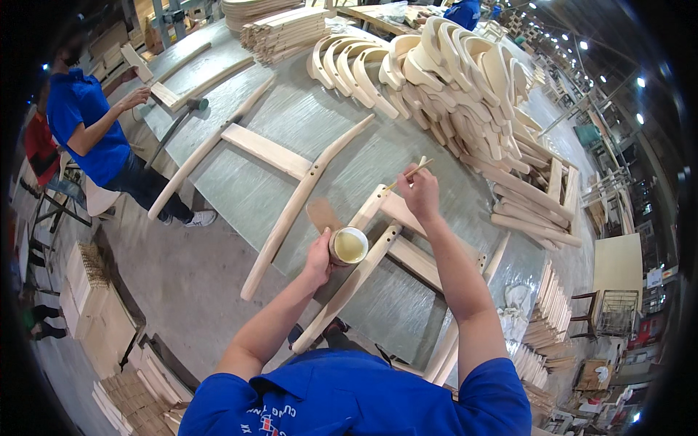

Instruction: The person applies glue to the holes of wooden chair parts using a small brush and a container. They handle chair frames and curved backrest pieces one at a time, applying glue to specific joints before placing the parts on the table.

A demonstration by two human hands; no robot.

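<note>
My left hand (318,259) is wrapped round a small round tub (350,246) of pale yellow liquid, held over the table's near edge. My right hand (420,195) pinches a thin wooden stick (418,169), its lower end close to dark holes in the end of a pale wooden chair frame (369,207). A second leg of curved wood (356,284) lies just nearer to me, with dark holes at its upper end. Behind the tub is a flat brown piece (322,216), partly hidden. To the left rests another H-shaped wooden frame (269,152).
A large pile of curved wooden parts (454,87) and stacked frames (542,192) fill the table's far right. Flat slats (283,35) are stacked at the back. Beyond the left edge a co-worker in blue (87,120) handles wood near a mallet (196,105).
</note>
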